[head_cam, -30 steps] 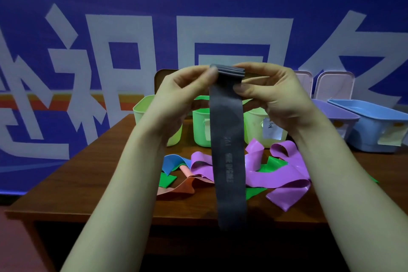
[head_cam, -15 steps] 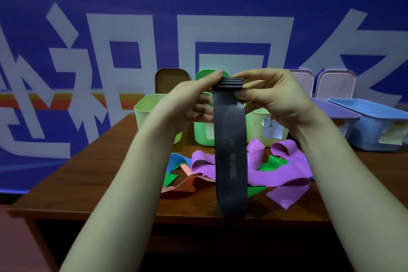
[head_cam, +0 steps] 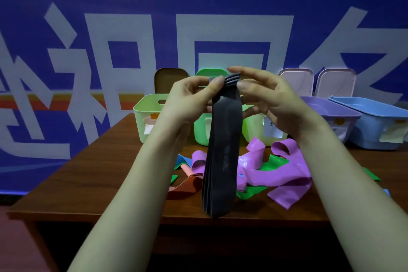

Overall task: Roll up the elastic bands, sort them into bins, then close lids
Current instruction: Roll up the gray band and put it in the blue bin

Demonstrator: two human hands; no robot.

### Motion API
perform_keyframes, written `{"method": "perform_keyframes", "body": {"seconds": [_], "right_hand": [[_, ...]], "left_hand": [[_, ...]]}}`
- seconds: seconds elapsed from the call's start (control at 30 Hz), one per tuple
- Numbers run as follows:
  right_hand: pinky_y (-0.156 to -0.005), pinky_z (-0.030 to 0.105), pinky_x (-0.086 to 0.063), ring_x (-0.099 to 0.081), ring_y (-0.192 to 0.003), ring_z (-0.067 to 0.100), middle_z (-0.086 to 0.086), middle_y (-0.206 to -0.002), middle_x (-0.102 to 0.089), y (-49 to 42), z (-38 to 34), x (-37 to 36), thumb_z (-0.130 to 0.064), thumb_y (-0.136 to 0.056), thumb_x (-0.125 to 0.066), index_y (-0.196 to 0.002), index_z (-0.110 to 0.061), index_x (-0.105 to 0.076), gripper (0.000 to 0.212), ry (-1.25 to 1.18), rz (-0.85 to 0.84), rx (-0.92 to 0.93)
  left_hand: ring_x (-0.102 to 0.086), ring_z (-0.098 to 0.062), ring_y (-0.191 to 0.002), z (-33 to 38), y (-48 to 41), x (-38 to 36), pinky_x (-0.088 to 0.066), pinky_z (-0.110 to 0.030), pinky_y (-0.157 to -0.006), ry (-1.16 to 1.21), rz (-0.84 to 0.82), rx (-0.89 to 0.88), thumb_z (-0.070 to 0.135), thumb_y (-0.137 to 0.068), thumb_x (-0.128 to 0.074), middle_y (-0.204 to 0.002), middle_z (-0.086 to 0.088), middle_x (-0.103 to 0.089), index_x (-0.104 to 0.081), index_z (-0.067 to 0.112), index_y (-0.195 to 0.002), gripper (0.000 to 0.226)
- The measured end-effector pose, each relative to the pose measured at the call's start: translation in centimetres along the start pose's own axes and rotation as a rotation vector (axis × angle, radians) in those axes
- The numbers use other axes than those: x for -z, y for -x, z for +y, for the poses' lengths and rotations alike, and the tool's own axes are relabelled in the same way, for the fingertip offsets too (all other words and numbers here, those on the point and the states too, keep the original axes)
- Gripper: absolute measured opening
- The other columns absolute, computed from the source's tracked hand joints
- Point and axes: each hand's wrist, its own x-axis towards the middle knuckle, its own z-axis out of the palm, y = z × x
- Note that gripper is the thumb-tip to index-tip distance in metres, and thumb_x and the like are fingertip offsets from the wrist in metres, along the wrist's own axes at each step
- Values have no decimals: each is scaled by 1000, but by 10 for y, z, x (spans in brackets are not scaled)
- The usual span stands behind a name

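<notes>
While you hold the grey band (head_cam: 223,157) up in front of you, both hands have it by its folded top. Your left hand (head_cam: 189,99) clamps the stacked layers between thumb and fingers. Your right hand (head_cam: 271,104) nips the same stack from the other side with thumb and forefinger, its other fingers loosely spread. The rest of the band hangs straight down in several layers and appears to swing free in front of the table (head_cam: 110,161), its lower end near the front edge.

Judging by the limp drape, the band is light, thin and soft, with a rubbery surface that should cling to itself rather than slide. It will probably spring open if you ease off, so take it across its full width at the folded end and keep the layers square as you wind.

Some things are hard to read. Your hands and the band hide most of the green bin (head_cam: 198,134) and part of the pale bin (head_cam: 254,132) beside it, so their contents are unclear. The bin labels and the print on the band are too small to make out. The blue bin (head_cam: 375,126) is cut off at the right edge. The loose purple bands (head_cam: 278,175) cover parts of a green band (head_cam: 254,192), and an orange band (head_cam: 187,185) runs behind the grey one.
</notes>
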Motion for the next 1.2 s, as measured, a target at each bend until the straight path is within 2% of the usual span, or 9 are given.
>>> {"method": "perform_keyframes", "body": {"seconds": [0.1, 0.2, 0.27, 0.4, 0.57, 0.77, 0.97, 1.1, 1.2], "right_hand": [[-55, 31, -53, -70, -77, 21, 3, -97, -70, 1, -6, -6, -51, -85, -58, -118, -22, -61, 44, 68, 82, -44], [-48, 23, -49, -65, -58, 10, -3, -69, -69, 2, -8, -10, -45, -90, -50, -99, -10, -67, 40, 85, 78, -45], [-47, 23, -49, -64, -55, 9, -4, -65, -67, 3, -7, -11, -40, -90, -53, -98, -6, -67, 38, 66, 69, -46], [-51, 24, -52, -67, -61, 12, -4, -72, -69, 4, -7, -8, -39, -77, -62, -97, -13, -65, 33, 42, 50, -42], [-61, 24, -55, -69, -71, 12, -4, -84, -71, 8, -7, -3, -29, -71, -67, -103, -14, -63, 36, -4, 42, -28], [-76, 30, -57, -70, -96, 21, 7, -104, -72, 11, -5, -1, -18, -74, -69, -108, -18, -64, 34, 36, 39, 53], [-82, 32, -57, -69, -96, 24, 8, -104, -70, 14, -3, -5, -14, -74, -69, -106, -20, -63, 33, 80, 49, 150], [-84, 31, -56, -69, -96, 21, 4, -102, -70, 15, -2, -5, -11, -73, -69, -104, -20, -63, 32, 81, 75, 191], [-87, 32, -55, -68, -100, 20, 5, -105, -70, 16, -2, -4, -9, -75, -69, -106, -20, -64, 33, 81, 103, 204]], "left_hand": [[-60, -2, -56, 3, 4, -1, -47, -15, -52, -50, -51, -55, 23, -89, -64, -72, -1, -65, -66, 2, -103, 25], [-64, -6, -62, 4, 7, -3, -51, -17, -55, -69, -57, -103, 19, -88, -65, -76, -3, -68, -65, 4, -103, 21], [-66, -6, -65, 3, 7, -2, -52, -17, -57, -58, -58, -110, 17, -87, -66, -79, -3, -69, -65, 9, -100, 15], [-69, -10, -75, 0, 8, 2, -53, -19, -61, -31, -79, -107, 16, -84, -69, -87, -5, -71, -65, 13, -103, 20], [-67, -7, -68, 0, 9, 5, -50, -15, -60, 14, -109, -118, 8, -79, -72, -66, 5, -68, -67, 22, -98, 24], [-67, -18, -82, -2, 9, 6, -55, -23, -72, 62, -119, -102, 5, -71, -76, -86, -5, -71, -67, 23, -106, 41], [-66, -12, -82, -4, 8, 6, -56, -20, -76, 68, -87, -49, 0, -67, -78, -92, -6, -67, -63, 19, -109, 49], [-68, -13, -97, -4, 8, 9, -54, -21, -82, 97, -216, 10, 17, -61, -77, -102, -4, -72, -67, 16, -104, 45], [-68, -5, -93, 1, 11, 6, -53, -16, -81, 79, -313, 45, 31, -67, -68, -93, 5, -73, -68, 19, -100, 35]]}}
